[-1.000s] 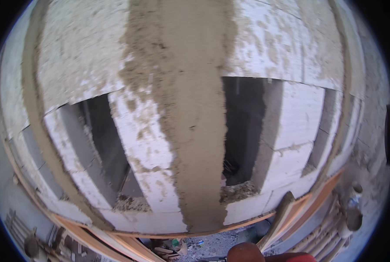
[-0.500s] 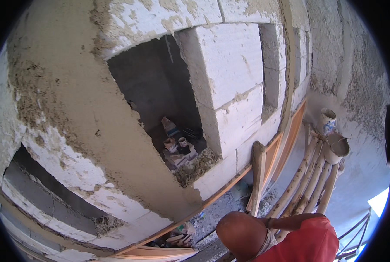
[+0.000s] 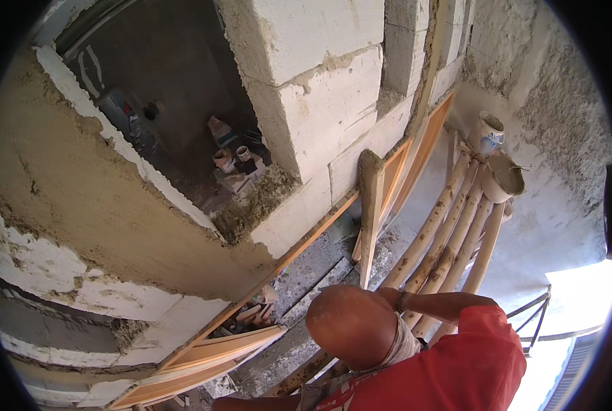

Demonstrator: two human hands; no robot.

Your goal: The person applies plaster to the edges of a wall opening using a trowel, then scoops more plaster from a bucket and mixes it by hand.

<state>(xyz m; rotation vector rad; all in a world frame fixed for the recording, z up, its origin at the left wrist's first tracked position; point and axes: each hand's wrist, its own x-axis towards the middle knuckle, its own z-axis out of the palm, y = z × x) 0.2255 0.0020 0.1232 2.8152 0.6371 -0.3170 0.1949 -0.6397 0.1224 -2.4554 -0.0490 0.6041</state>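
My right hand [image 3: 390, 296] is partly hidden behind my bare knee [image 3: 347, 318], with a band on its wrist and my red sleeve [image 3: 484, 329] above; I cannot make out what it holds, if anything. It is nearest several peeled wooden poles [image 3: 429, 240] and an upright plank [image 3: 369, 198]. My left hand is not in view. Ahead stands a white block wall [image 3: 326, 96] with a broad band of beige plaster [image 3: 59, 171] and a dark opening [image 3: 169, 82] showing bags and small containers inside.
Two mortar-stained buckets [image 3: 503, 177] stand at the far end of the poles. Orange wooden frames [image 3: 426, 144] line the wall's foot, with rubble [image 3: 251, 315] below the gap. A rough rendered wall [image 3: 552, 103] is at right, with a metal railing [image 3: 535, 312] by a bright edge.
The view has swung right and down, bringing my knee, red sleeve, right arm, the poles and buckets more into view. The wall opening has shifted up and left in the picture.
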